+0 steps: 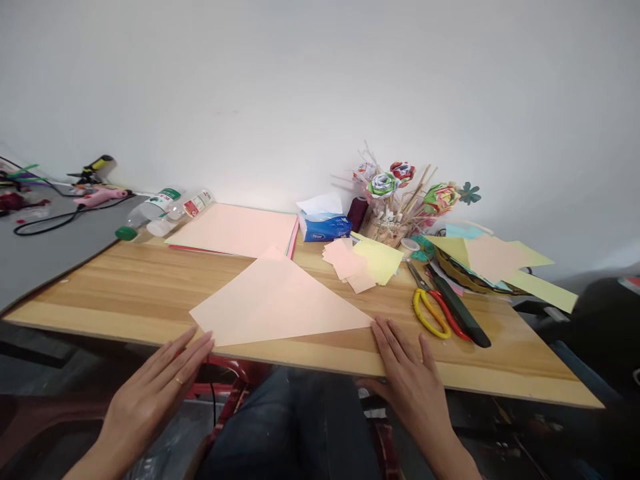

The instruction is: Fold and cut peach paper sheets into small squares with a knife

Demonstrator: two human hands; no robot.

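A pale pink sheet of paper [280, 300] lies flat on the wooden table [125, 287], close to its front edge. Its far corner overlaps a stack of coloured paper. At the sheet's lower left corner, the fingertips of my left hand [150, 387] rest on the paper, fingers stretched out; a ring is on one of them. My right hand [410, 373] lies with fingers extended at the sheet's right corner, its fingertips touching the tip. Neither hand grips anything.
Behind the sheet are the paper stack [235, 230], a blue tissue pack [327, 228] and paper squares [377, 260]. Scissors [431, 313] and a dark-handled cutter [460, 310] lie right. Paper flowers [385, 183] stand behind; plastic bottles [155, 207] and a pink glue gun [103, 195] are left.
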